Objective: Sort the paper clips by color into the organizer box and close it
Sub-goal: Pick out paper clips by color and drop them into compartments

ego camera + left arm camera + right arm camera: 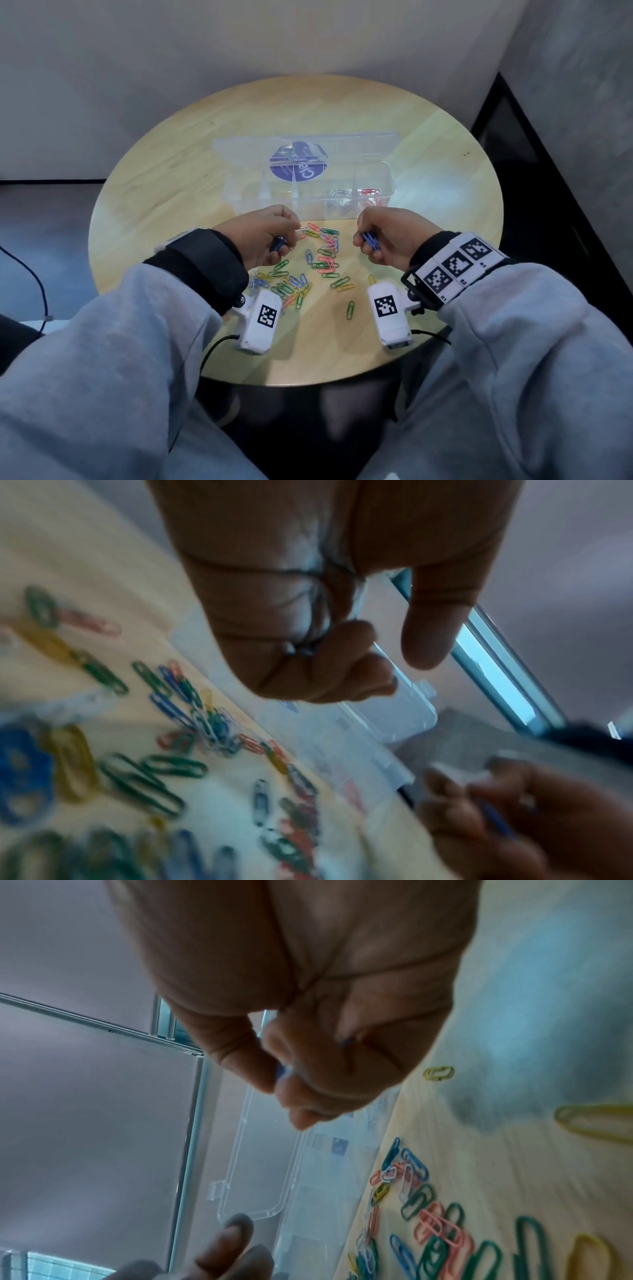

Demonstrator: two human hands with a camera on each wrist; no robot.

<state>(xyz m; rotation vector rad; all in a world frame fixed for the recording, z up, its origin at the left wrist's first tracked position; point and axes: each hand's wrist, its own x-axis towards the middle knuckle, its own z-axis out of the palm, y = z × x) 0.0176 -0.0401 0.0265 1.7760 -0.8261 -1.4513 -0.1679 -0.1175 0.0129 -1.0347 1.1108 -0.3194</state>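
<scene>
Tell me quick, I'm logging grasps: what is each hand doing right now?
Left hand: fingers curled round blue paper clips.
Right hand: fingers curled round more blue clips.

Round table (212, 144): pale wood, smooth, soft sheen. Organizer box (239, 200) at 12 o'clock: clear glossy plastic. Paper clips (325, 260): coloured glossy coating. Sleeves (113, 329): grey matt cloth.
</scene>
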